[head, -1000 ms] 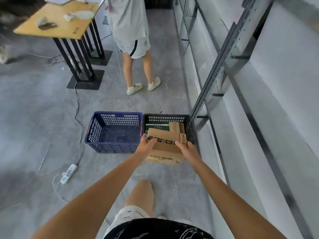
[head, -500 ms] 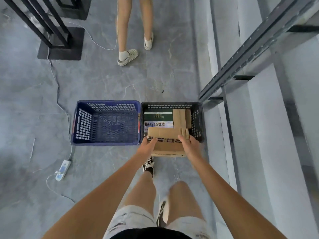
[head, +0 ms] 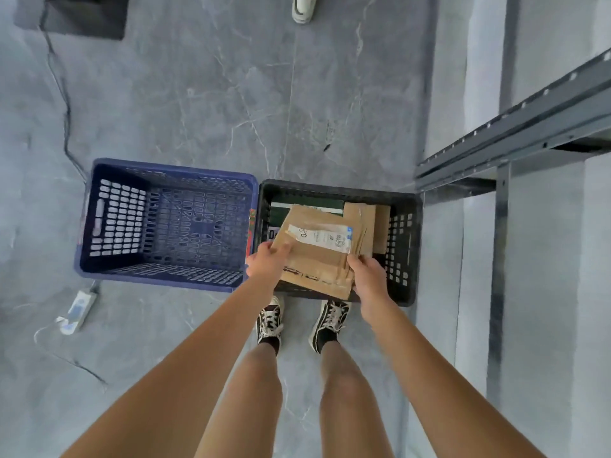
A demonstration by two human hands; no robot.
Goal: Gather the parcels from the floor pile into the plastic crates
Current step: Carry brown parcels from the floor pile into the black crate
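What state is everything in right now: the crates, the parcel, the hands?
Blue crate: holds no parcels.
Black crate: partly filled with parcels.
Cardboard parcel: tilted over the black crate, held at both sides.
Left hand: gripping the parcel.
Right hand: gripping the parcel.

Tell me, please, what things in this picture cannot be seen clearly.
- Shipping label on the cardboard parcel: head view, print blurred and too small.
- Green box in the black crate: mostly covered by the parcel.
- Left hand and right hand: fingers under the parcel hidden.
- White shoe: cut off by the top edge.
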